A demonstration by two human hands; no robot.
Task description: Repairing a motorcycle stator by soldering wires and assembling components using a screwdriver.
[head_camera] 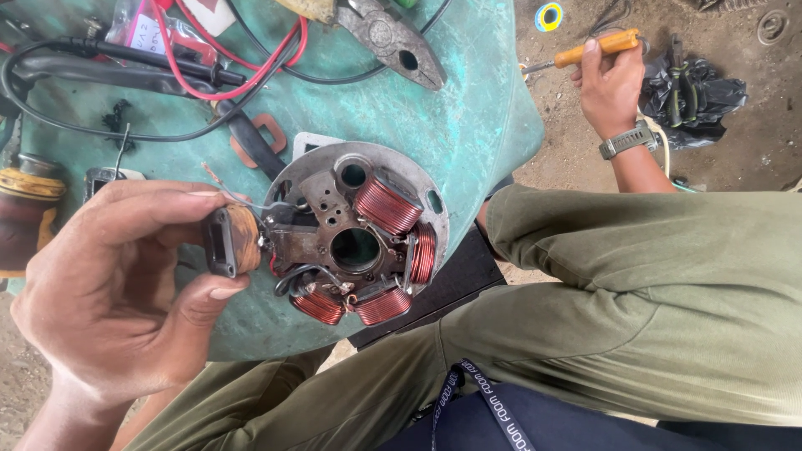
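Note:
A round metal stator plate (355, 230) with several red copper-wound coils lies on a green table (468, 108). My left hand (117, 292) grips an orange-brown wound coil (234, 240) at the plate's left edge, thin wires running from it to the plate. My right hand (610, 83) reaches far right over the dirt ground and holds an orange-handled soldering iron (595, 48). A grey watch sits on that wrist.
Pliers (393, 38), red and black cables (209, 71) and a small brown gasket (269, 134) lie on the table behind the plate. A black plastic bag (693, 96) and a tape roll (549, 16) rest on the ground. My olive-trousered leg (652, 292) is below.

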